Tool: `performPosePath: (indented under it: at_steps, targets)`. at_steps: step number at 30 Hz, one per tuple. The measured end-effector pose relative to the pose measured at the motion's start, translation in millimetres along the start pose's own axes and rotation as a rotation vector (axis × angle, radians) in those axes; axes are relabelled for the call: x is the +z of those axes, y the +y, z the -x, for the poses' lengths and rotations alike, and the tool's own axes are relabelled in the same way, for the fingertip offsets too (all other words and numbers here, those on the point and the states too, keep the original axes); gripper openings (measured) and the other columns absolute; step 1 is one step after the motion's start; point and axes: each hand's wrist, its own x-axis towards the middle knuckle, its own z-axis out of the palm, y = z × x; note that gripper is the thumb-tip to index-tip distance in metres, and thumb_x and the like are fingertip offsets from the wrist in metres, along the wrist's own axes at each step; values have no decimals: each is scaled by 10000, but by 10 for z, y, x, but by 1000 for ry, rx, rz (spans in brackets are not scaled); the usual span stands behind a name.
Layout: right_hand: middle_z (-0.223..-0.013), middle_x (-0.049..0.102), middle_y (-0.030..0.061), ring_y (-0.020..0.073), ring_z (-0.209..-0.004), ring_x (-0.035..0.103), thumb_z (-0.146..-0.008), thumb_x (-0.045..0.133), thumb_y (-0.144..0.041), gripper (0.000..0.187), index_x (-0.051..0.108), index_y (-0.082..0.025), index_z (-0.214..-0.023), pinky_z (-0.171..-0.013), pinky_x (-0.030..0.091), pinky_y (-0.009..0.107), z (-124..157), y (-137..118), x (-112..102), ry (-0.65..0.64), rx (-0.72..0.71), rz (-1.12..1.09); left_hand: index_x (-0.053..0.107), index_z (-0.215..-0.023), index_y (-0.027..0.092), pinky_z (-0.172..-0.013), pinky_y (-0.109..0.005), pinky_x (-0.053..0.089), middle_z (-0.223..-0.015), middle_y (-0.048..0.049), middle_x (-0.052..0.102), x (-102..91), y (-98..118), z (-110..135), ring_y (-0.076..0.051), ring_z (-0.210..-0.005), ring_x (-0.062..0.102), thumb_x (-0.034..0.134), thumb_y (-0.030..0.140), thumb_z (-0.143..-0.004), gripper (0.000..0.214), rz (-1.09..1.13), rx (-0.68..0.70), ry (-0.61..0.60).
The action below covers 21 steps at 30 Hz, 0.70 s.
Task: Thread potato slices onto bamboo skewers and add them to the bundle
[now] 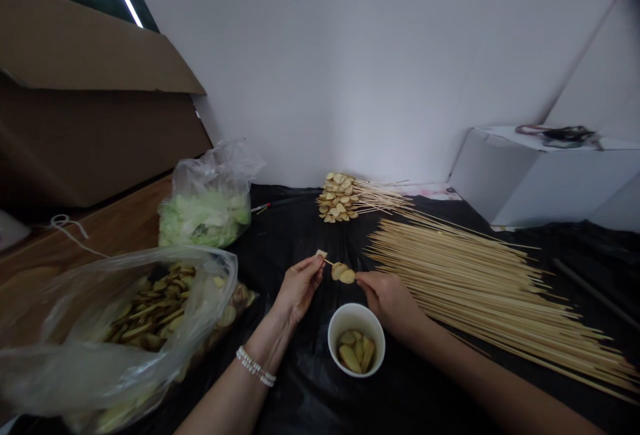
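My left hand (299, 288) pinches a pale potato slice (321, 254) between thumb and fingers, by the end of a thin wooden skewer (329, 262). My right hand (393, 300) is closed on the same skewer, close behind a few threaded potato slices (344, 273). Whether the skewer has pierced the left-hand slice, I cannot tell. Just below the hands stands a white paper cup (333, 338) with several potato slices (356, 351) in it. A large batch of bare skewers (480, 281) lies to the right of my right hand.
An open clear plastic bag (213, 288) of potato slices lies at left. Behind it stands another bag (207, 215) with pale green pieces. Filled skewers (337, 198) are piled against the wall. A white box (540, 171) stands back right, a cardboard box (100, 128) left.
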Motion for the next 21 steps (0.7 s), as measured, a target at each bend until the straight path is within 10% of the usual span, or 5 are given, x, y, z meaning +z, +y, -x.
performPosePath:
  at_steps: [15, 21]
  targets:
    - [-853, 663, 84, 162, -744, 593, -881, 405, -131, 276, 638, -154, -1027, -641, 367, 239, -5, 19, 4, 25, -19, 72, 717, -702, 84, -523, -124, 485, -655, -44, 678, 19, -15, 16, -51, -541, 581, 740, 59, -690, 36, -22, -11, 14]
    - [-701, 657, 24, 132, -654, 580, -921, 368, -186, 315, 655, -180, -793, -597, 360, 222, -41, 26, -14, -24, -3, -158, 725, -710, 83, -518, -123, 480, -653, -46, 679, 19, -26, 19, -51, -541, 578, 767, 81, -663, 63, -29, 3, -19]
